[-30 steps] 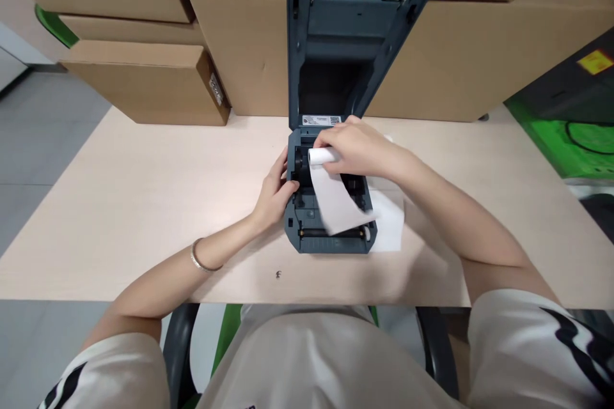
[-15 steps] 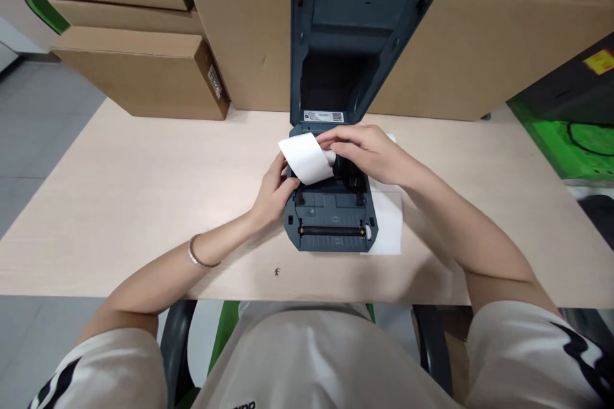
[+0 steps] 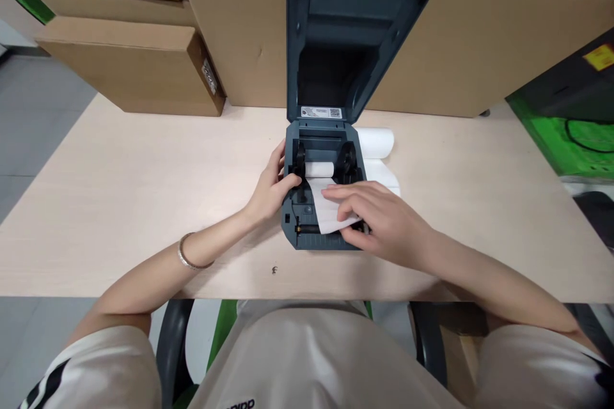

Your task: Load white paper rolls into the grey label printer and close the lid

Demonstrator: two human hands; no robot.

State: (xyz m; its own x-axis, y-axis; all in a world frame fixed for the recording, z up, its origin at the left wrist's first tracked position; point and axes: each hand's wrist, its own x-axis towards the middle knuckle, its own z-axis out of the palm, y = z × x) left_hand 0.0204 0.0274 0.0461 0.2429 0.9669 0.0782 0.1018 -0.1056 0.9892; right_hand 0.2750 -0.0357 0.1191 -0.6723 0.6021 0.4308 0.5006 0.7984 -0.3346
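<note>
A dark grey label printer (image 3: 292, 239) stands on the table with its lid (image 3: 355, 22) raised. Inside it, a small white paper roll (image 3: 320, 169) sits between two black roll holders (image 3: 346, 163). From the roll a paper strip (image 3: 323, 204) runs toward the front, lying partly over the black roller (image 3: 307, 229). My left hand (image 3: 271, 192) grips the printer's left side, thumb over the rim by the left holder. With fingers on top of the strip and the thumb low by its right edge, my right hand (image 3: 384, 220) holds the paper's loose end.
Behind the printer's right side lies a larger white paper roll (image 3: 377, 142), with a sheet (image 3: 381, 174) in front of it. Cardboard boxes (image 3: 240, 32) line the back of the table, and a flatter box (image 3: 129, 64) stands at the left. A small dark mark (image 3: 274, 270) is near the front edge.
The roll now rests between the holders, where before it was tilted above them. My right hand has moved toward the front, drawing the strip out. My left hand stays at the printer's side.
</note>
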